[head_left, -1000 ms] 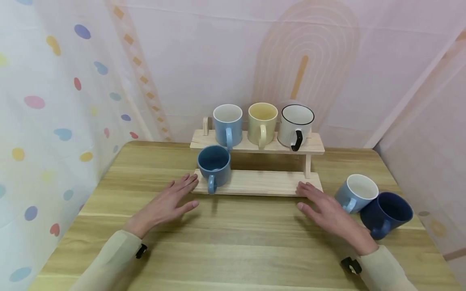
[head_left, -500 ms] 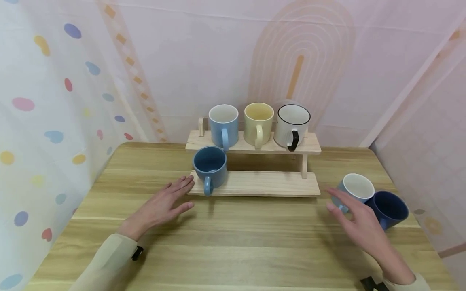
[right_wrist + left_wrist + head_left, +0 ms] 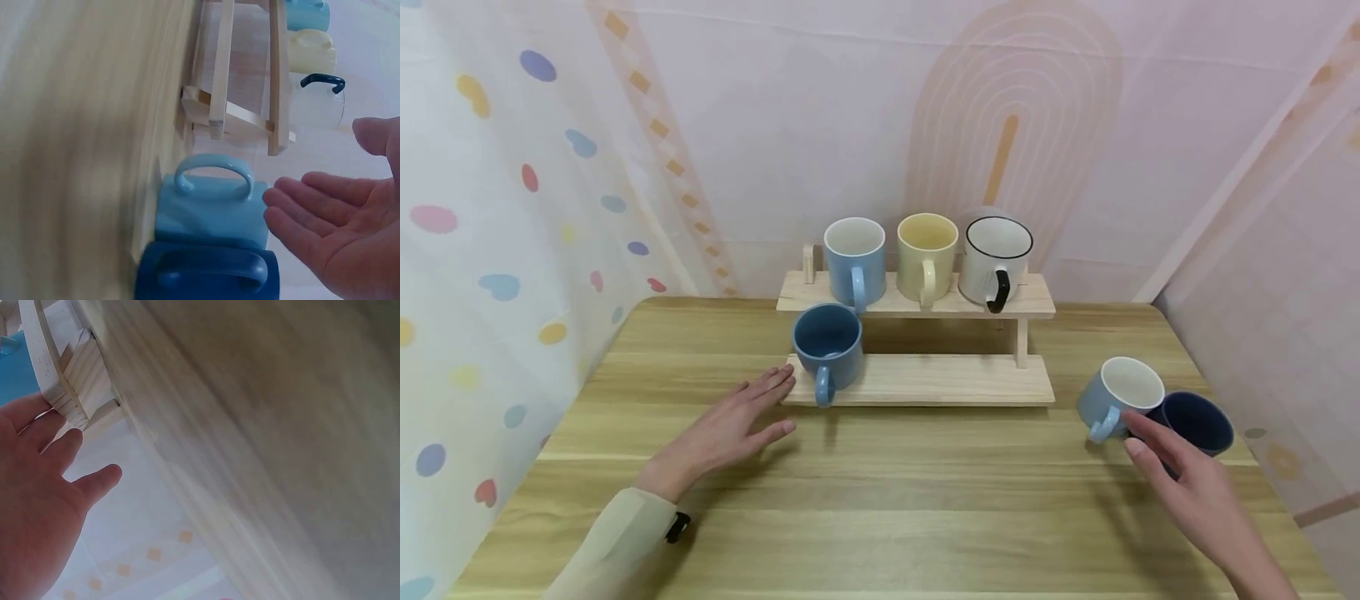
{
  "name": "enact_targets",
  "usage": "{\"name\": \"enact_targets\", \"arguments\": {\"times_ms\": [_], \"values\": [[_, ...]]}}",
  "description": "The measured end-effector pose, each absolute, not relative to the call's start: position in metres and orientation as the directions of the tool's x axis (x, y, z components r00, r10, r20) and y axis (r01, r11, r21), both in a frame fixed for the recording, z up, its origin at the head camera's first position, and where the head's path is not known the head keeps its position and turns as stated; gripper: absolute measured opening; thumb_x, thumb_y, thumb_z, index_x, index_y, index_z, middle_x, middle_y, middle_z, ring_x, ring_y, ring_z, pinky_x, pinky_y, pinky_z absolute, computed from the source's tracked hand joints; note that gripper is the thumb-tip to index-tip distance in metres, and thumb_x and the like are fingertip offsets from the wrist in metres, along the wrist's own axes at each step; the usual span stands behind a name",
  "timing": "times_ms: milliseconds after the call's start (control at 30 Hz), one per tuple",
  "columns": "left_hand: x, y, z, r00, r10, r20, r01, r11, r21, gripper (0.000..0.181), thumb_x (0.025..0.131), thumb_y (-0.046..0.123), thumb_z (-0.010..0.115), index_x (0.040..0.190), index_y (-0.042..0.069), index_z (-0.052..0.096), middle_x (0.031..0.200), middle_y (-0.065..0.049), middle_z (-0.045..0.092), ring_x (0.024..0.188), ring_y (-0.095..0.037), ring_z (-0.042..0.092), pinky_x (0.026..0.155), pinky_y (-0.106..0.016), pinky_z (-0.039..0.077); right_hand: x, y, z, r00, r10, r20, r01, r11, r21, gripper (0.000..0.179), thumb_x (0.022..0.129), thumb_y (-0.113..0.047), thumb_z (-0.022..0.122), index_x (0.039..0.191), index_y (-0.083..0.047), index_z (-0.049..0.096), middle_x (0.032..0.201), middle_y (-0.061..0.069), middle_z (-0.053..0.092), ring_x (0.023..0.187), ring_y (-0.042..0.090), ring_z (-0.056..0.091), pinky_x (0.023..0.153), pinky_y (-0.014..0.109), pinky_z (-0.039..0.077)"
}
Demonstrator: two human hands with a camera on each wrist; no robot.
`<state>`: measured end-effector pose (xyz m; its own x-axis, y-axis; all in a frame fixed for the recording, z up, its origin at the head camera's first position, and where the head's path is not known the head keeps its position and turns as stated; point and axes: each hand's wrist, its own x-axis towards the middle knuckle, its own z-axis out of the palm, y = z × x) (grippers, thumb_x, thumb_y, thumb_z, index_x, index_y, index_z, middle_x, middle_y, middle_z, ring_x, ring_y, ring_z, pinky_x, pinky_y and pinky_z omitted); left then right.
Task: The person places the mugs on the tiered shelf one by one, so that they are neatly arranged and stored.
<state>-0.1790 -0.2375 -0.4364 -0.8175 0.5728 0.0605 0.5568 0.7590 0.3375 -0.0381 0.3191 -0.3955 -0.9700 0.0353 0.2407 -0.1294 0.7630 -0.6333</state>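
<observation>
My left hand (image 3: 722, 433) lies with its fingers extended, fingertips touching the left end of the wooden two-tier rack (image 3: 955, 379). Just beside those fingers, a steel-blue mug (image 3: 842, 367) stands on the lower shelf, handle forward. On the right, my right hand (image 3: 1202, 500) hovers by a light blue mug with a white inside (image 3: 1092, 400) and a navy mug (image 3: 1202, 417), which it partly hides in the head view. In the right wrist view its fingers are fairly straight and hold nothing. There the light blue mug (image 3: 212, 215) and navy mug (image 3: 206, 284) stand side by side.
On the upper shelf stand a light blue mug (image 3: 868, 275), a yellow mug (image 3: 917, 271) and a white mug with black rim and handle (image 3: 981, 275). The wooden table (image 3: 880, 500) reaches back to a patterned curtain (image 3: 820, 108).
My right hand has left the rack's right end and moved right to the light blue and navy mugs. The left hand stays at the rack. The head view has shifted slightly.
</observation>
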Motion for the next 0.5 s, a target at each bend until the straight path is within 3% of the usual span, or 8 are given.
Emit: {"name": "enact_targets", "arguments": {"times_ms": [267, 433, 500], "values": [[-0.179, -0.239, -0.436, -0.813, 0.579, 0.060, 0.562, 0.754, 0.341, 0.073, 0.104, 0.049, 0.059, 0.158, 0.004, 0.040, 0.167, -0.014, 0.031, 0.152, -0.040, 0.030, 0.118, -0.067, 0.028, -0.034, 0.316, -0.409, -0.991, 0.097, 0.094, 0.002, 0.706, -0.709, 0.045, 0.109, -0.025, 0.054, 0.142, 0.005, 0.057, 0.138, 0.028, 0.062, 0.105, -0.023, 0.046, 0.081, -0.002, 0.037], [-0.179, -0.239, -0.436, -0.808, 0.585, 0.060, 0.568, 0.749, 0.341, 0.074, 0.104, 0.049, 0.059, 0.158, 0.003, 0.040, 0.167, -0.014, 0.031, 0.151, -0.041, 0.031, 0.117, -0.068, 0.029, -0.039, 0.310, -0.419, -0.992, 0.128, -0.011, 0.084, 0.585, -0.806, 0.055, 0.112, -0.028, 0.047, 0.149, 0.013, 0.043, 0.147, 0.035, 0.049, 0.105, -0.028, 0.039, 0.085, -0.002, 0.035], [-0.180, -0.238, -0.436, -0.807, 0.587, 0.061, 0.569, 0.746, 0.345, 0.074, 0.104, 0.049, 0.059, 0.158, 0.003, 0.040, 0.167, -0.015, 0.030, 0.151, -0.041, 0.032, 0.116, -0.068, 0.029, -0.043, 0.309, -0.422, -0.988, 0.136, -0.071, 0.126, 0.458, -0.880, 0.061, 0.113, -0.030, 0.045, 0.152, 0.015, 0.035, 0.153, 0.037, 0.041, 0.105, -0.027, 0.041, 0.088, 0.000, 0.038]]}}
